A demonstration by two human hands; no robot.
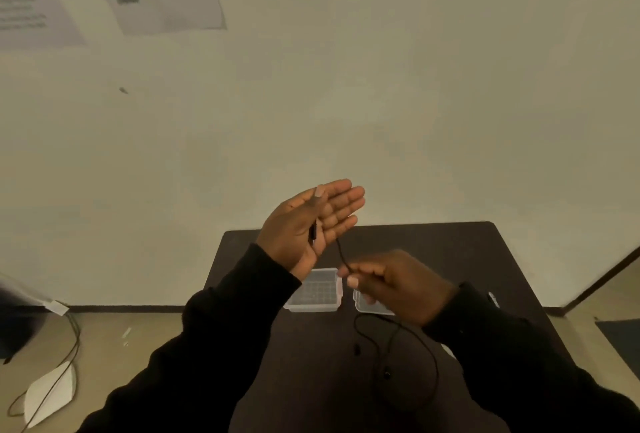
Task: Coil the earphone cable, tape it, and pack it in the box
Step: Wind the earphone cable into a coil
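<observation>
My left hand (311, 221) is raised above the dark table (450, 252), palm up, fingers stretched flat. Its thumb pins the earphone's black plug end against the palm. The thin black earphone cable (341, 254) runs from there down to my right hand (398, 282), which pinches it between thumb and fingers. Below the right hand the cable hangs in loose loops over the table, with two small earbuds (356, 349) dangling. A clear plastic box (317, 290) lies open on the table under my hands, and its clear lid (367, 304) sits right of it, partly behind my right hand.
A small white item (493, 299) lies near the table's right edge. On the floor at left are a white object (48, 393) and a dark cord. Papers hang on the pale wall at upper left.
</observation>
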